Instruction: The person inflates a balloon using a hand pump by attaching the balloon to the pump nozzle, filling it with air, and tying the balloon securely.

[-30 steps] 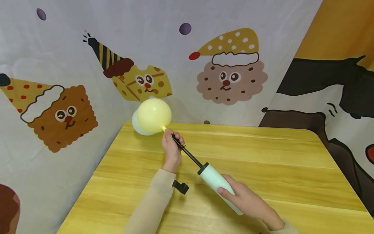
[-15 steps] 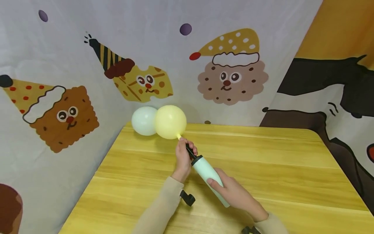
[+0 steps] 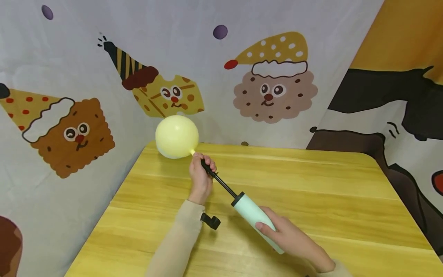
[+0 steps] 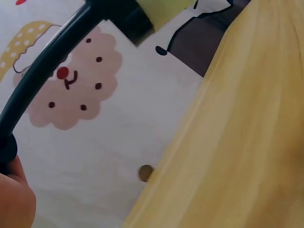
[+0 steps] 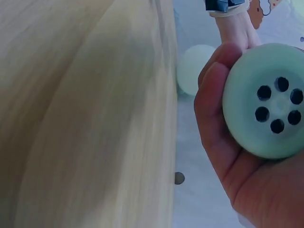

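A yellow inflated balloon [image 3: 177, 136] sits on the tip of a hand balloon pump [image 3: 254, 213]. With curled fingers my left hand [image 3: 201, 175] grips the pump's black nozzle end, thumb close to the balloon's neck. My right hand [image 3: 285, 234] is wrapped around the mint-green barrel. Between the hands the black rod is drawn out, also seen in the left wrist view. In the right wrist view the barrel's round end [image 5: 263, 102] shows several dark holes. Behind the yellow balloon, a pale blue balloon [image 5: 192, 71] is mostly hidden in the head view.
Below the hands lies a wooden table [image 3: 311, 184]. A cloth backdrop [image 3: 207, 57] printed with cartoon biscuits hangs along its back and left edges. A black camera mount [image 3: 210, 221] sticks out from the left wrist.
Half a second ago the rod was pushed into the barrel; now it is drawn out again. My left hand and the balloon moved left, covering the pale blue one. The yellow balloon looks slightly bigger.
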The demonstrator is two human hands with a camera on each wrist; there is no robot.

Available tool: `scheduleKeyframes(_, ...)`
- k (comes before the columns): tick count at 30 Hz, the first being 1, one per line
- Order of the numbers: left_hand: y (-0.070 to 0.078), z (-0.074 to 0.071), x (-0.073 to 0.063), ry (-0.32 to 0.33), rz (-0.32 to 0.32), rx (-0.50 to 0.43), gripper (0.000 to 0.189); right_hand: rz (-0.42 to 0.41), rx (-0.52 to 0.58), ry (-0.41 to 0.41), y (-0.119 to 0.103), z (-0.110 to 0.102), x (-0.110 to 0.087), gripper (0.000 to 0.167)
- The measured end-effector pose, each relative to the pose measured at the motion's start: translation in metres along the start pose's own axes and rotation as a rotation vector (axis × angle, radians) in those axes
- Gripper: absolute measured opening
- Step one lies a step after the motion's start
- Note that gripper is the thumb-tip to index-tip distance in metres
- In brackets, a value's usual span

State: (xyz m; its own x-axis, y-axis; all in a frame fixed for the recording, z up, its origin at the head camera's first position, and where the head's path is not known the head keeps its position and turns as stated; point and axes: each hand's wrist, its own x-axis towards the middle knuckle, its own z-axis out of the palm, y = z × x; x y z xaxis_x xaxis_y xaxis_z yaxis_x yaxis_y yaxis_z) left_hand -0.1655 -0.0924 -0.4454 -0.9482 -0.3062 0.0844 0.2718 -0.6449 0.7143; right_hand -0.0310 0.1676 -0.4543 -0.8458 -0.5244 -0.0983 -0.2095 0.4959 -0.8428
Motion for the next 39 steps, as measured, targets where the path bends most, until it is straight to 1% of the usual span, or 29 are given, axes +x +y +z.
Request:
scheduleKeyframes(4,-0.011,-0.002,-0.008,0.018,-0.022,0.018,0.03,0.002,-0.017,0.0,0.002,0.008,0.003,0.05)
scheduleKeyframes(7,-0.022,0.0,-0.019,0.005,-0.043,0.046,0.029,0.026,-0.029,0.026,0.001,0.013,0.008,0.051)
scheduleKeyframes(11,-0.035,0.006,-0.034,-0.022,-0.096,0.068,0.029,0.036,-0.028,0.064,-0.003,0.017,0.02,0.054)
scheduleKeyframes(13,-0.039,0.009,-0.039,-0.029,-0.116,0.077,0.031,0.024,-0.019,0.076,-0.004,0.017,0.025,0.053)
scheduleKeyframes(15,-0.04,0.011,-0.041,-0.029,-0.123,0.079,0.032,0.017,0.0,0.077,-0.005,0.017,0.028,0.053)
scheduleKeyframes(19,-0.035,0.013,-0.037,-0.039,-0.098,0.107,0.036,0.021,0.03,0.07,-0.008,0.015,0.028,0.052)
scheduleKeyframes(23,-0.021,0.014,-0.026,-0.052,-0.059,0.122,0.037,0.021,0.034,0.067,-0.01,0.009,0.02,0.05)
scheduleKeyframes(27,-0.007,0.01,-0.011,-0.013,-0.003,0.089,0.034,0.025,0.013,0.042,-0.007,-0.001,0.003,0.048)
scheduleKeyframes(30,0.0,0.008,-0.007,-0.001,0.02,0.087,0.033,0.02,0.002,0.023,-0.002,-0.005,-0.006,0.049)
scheduleKeyframes(32,0.001,0.008,-0.007,0.0,0.019,0.093,0.033,0.006,0.001,0.013,0.001,-0.005,-0.008,0.049)
scheduleKeyframes(34,0.0,0.009,-0.009,-0.003,0.009,0.101,0.034,0.0,0.0,0.006,0.004,-0.003,-0.007,0.049)
scheduleKeyframes(39,-0.014,0.011,-0.017,0.009,-0.013,0.095,0.032,0.027,-0.002,0.02,0.007,0.006,0.001,0.05)
